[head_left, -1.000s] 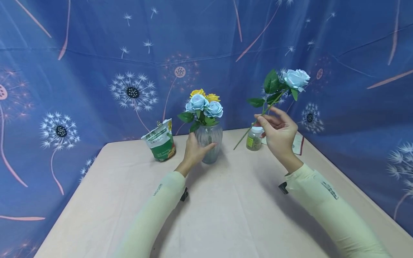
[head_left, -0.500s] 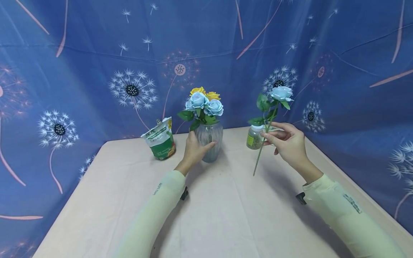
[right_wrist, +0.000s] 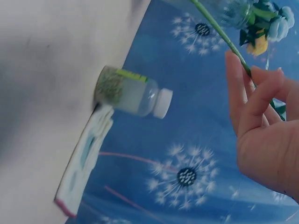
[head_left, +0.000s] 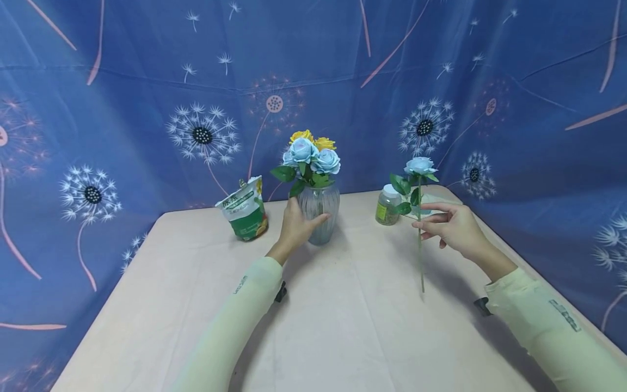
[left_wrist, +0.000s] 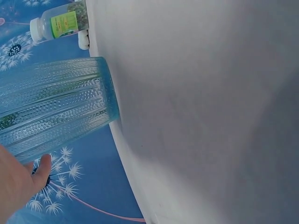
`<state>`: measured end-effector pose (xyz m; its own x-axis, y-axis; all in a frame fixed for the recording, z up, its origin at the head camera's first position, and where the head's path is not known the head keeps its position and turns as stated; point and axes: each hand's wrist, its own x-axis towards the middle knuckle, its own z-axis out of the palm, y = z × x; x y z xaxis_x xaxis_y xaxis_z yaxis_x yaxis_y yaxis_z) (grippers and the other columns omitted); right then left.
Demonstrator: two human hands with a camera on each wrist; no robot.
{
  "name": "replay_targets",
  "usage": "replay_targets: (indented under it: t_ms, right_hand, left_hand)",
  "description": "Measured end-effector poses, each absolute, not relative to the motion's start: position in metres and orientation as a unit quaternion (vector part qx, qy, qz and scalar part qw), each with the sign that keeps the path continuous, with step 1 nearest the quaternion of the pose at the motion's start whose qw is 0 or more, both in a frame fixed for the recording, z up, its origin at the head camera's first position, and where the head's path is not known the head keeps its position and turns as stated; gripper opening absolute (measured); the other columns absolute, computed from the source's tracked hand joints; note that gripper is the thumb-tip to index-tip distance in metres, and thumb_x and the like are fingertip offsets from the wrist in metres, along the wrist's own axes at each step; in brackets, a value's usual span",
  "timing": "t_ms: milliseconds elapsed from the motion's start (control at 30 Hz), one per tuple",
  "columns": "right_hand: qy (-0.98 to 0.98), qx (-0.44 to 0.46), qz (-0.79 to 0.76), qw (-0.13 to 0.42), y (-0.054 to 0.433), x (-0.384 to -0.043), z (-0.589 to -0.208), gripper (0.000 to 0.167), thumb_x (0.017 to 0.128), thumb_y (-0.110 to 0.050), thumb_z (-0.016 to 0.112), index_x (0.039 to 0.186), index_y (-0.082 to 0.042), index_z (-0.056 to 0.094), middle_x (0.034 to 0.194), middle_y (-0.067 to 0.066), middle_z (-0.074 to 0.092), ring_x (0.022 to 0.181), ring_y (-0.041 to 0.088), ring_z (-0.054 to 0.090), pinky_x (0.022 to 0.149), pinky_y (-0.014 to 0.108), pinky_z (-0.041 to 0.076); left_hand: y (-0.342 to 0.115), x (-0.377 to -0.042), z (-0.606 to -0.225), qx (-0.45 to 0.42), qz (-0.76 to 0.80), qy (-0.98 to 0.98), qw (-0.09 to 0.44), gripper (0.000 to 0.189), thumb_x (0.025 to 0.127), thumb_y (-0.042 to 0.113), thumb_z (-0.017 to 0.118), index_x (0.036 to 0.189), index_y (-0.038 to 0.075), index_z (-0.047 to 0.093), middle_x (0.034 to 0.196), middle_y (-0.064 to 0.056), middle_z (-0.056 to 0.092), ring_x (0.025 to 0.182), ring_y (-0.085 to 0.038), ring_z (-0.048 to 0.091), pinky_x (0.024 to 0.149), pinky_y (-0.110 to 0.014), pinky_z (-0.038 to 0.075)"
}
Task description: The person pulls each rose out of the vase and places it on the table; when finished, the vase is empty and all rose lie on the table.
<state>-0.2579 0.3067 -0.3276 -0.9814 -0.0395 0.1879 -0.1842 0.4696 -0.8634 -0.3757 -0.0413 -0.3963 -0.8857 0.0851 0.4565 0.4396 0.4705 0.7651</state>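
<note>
A ribbed clear glass vase (head_left: pixel 325 215) stands upright, filled with several blue roses (head_left: pixel 303 149) and yellow roses (head_left: pixel 301 136). My left hand (head_left: pixel 296 227) holds its left side, thumb across the front; the other fingers are mostly hidden. In the left wrist view the vase (left_wrist: pixel 56 102) meets the tabletop at its base. Off to the right, my right hand (head_left: pixel 458 231) pinches a single blue rose (head_left: pixel 420 165) by its green stem, between thumb and fingers. That rose is upright, bloom on top, with the stem's lower end hanging below the hand.
Left of the vase stands a green and white pouch (head_left: pixel 247 218). A white-capped jar (head_left: pixel 388 206) with a yellow-green label is between vase and right hand. Beside it lies a flat, pale booklet-like thing (right_wrist: pixel 84 161). Blue dandelion-print cloth (head_left: pixel 357 109) hangs behind the pale-covered table (head_left: pixel 323 326).
My right hand has moved right and down with the blue rose, whose stem has turned from slanting to nearly vertical. The left hand stays at the vase.
</note>
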Motion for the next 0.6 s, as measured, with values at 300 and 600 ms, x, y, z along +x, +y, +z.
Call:
replay_targets:
  t_ms: [300,600]
  right_hand:
    - [-0.859,0.04,0.51,-0.006,0.337,-0.266,-0.334,0.061,0.09,-0.018,0.075,0.141,0.003,0.048,0.089,-0.004,0.076,0.078,0.022,0.074,0.042,0.028,0.043]
    - [-0.871,0.018,0.486,-0.071,0.365,-0.277,-0.343,0.062,0.092,-0.013,0.071,0.144,0.007,0.041,0.098,0.004,0.076,0.08,0.03,0.074,0.043,0.025,0.042]
  left_hand:
    - [-0.041,-0.376,-0.398,-0.14,-0.48,-0.848,0.173,0.112,0.074,0.063,0.078,0.151,0.001,0.024,0.145,-0.024,0.041,0.136,-0.038,0.041,0.11,-0.049,0.038]
    - [-0.04,-0.376,-0.398,-0.149,-0.483,-0.845,0.176,0.114,0.074,0.064,0.077,0.153,0.004,0.022,0.15,-0.022,0.038,0.139,-0.037,0.037,0.111,-0.049,0.036]
